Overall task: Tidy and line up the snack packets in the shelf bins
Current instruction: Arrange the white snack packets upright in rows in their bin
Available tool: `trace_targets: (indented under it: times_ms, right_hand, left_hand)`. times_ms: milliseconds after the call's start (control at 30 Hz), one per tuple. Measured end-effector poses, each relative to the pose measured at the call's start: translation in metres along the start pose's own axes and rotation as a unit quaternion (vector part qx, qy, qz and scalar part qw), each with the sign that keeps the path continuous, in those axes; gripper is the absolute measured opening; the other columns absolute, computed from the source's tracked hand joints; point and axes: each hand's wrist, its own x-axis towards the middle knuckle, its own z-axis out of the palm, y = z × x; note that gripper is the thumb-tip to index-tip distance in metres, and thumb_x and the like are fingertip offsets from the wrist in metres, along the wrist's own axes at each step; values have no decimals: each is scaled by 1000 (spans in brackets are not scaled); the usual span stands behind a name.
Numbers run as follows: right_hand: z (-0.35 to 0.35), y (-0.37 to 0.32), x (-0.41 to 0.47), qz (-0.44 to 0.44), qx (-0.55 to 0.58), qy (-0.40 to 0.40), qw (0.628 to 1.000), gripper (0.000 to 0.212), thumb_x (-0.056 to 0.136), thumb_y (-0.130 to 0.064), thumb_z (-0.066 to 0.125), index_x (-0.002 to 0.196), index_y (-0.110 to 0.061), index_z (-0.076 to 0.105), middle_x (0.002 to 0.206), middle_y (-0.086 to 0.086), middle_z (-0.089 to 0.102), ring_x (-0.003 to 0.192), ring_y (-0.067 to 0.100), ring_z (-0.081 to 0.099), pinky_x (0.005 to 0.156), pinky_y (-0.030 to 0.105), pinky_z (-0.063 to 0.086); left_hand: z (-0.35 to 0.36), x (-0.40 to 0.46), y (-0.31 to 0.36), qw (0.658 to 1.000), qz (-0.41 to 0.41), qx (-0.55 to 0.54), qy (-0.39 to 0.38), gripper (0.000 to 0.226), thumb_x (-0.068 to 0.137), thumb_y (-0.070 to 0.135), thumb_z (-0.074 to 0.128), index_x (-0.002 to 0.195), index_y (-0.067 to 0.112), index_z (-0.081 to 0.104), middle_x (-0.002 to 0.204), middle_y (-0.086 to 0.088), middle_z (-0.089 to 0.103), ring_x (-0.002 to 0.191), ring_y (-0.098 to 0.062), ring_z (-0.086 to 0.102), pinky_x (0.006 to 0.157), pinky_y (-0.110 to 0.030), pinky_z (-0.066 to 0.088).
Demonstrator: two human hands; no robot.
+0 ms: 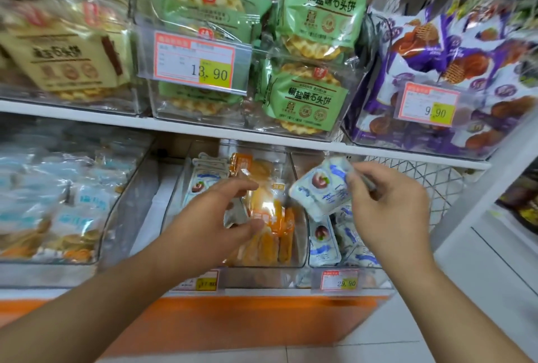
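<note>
Orange trim ran along the shelf base nearest the camera, under two price tags. Just above, both forearms reached into the clear lower bins. The left hand was curled in a loose pinch, thumb below and fingers above, round a small pale packet lying against the orange packets in the middle bin; blur hid how firmly it gripped. The right hand pinched a white-and-blue packet by its right edge, holding it tilted in the air above the right bin, where more of the same kind stood in a loose row. Others of that kind lay at the back left of the middle bin, so sorting looked unfinished. These packets looked light, soft and crinkly, with slick film; a pinch on the sealed edge seemed the safest hold, since squeezing the middle could crush what was inside. Slid in upright, beside its fellows, the lifted one would probably stay put. Farther left sat a bin of blue-labelled packs. On the upper shelf stood beige packs, green cracker packs behind a 13.90 tag, and purple bags in the right-hand bin.
</note>
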Motion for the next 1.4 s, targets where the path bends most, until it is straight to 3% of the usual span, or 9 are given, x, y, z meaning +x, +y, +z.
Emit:
trace_targets:
  times_ms: [167, 300, 433, 600, 800, 867, 1067, 1233, 1400]
  right_hand:
    - [35, -30, -20, 104, 199, -194, 955, 19, 98, -7, 70, 99, -22, 82, 88, -9, 82, 81, 7, 77, 71, 24, 60]
    - [40, -7, -6, 77, 117, -232, 963, 27, 99, -8, 68, 111, -30, 79, 100, -18, 80, 98, -3, 73, 89, 18, 56]
    - [30, 31, 5, 71, -86, -236, 965, 38, 98, -8, 68, 117, -40, 67, 119, -15, 72, 97, -1, 67, 78, 3, 45]
    - [45, 68, 5, 113, -206, -348, 908, 60, 95, -32, 75, 150, -25, 53, 137, 0, 66, 103, 16, 67, 80, 22, 48]
    - [45, 71, 9, 207, -81, -274, 936, 60, 72, -6, 93, 121, -29, 67, 88, -6, 74, 81, 12, 72, 72, 31, 59]
    - [34, 67, 13, 216, -32, -208, 953, 55, 70, 2, 91, 111, -29, 73, 86, -4, 77, 82, 19, 76, 79, 44, 63]
    - [-8, 25, 15, 194, 169, -96, 962, 33, 79, 6, 84, 101, -17, 77, 94, 0, 81, 91, 19, 78, 80, 37, 60]
    - [21, -22, -11, 185, 279, -207, 919, 35, 80, 12, 80, 107, -9, 74, 97, 3, 82, 91, 18, 79, 75, 28, 62]
    - [53, -26, -12, 133, 233, -239, 933, 33, 93, 3, 73, 114, -22, 77, 105, -4, 80, 101, 9, 75, 91, 25, 60]
  left_hand:
    - [-3, -1, 9, 999, -23, -27, -16, 42, 82, 45, 81, 115, 52, 56, 101, 32, 67, 96, 9, 65, 73, -17, 54]
    - [-16, 12, -6, 996, -51, 56, 36, 30, 89, 34, 76, 106, 49, 57, 88, 28, 63, 81, 7, 62, 61, -10, 42]
    - [-25, 27, -35, 976, -84, 195, 45, 71, 88, 46, 73, 149, 30, 40, 134, 5, 55, 125, -20, 53, 100, -37, 50]
    - [-17, 24, -42, 979, -44, 199, 21, 82, 86, 42, 76, 155, 29, 33, 154, 6, 41, 140, -20, 40, 112, -35, 38]
    - [-13, 19, -42, 985, 2, 170, -25, 67, 89, 49, 71, 148, 45, 41, 151, 17, 45, 131, -8, 46, 102, -22, 42]
    - [-13, 16, -38, 990, 0, 136, -34, 65, 86, 56, 72, 144, 46, 45, 144, 25, 45, 118, 1, 49, 91, -14, 40]
    - [-13, 0, -13, 998, 1, 64, -21, 52, 85, 65, 65, 133, 48, 56, 125, 40, 51, 107, 23, 48, 82, 0, 36]
    - [-3, -4, 8, 977, -47, -189, -81, 51, 79, 45, 82, 124, 32, 63, 113, 12, 73, 105, -4, 70, 90, -31, 59]
    - [-15, 8, -3, 991, -60, -117, -16, 39, 84, 21, 83, 117, 33, 65, 104, 19, 76, 96, 0, 72, 84, -33, 62]
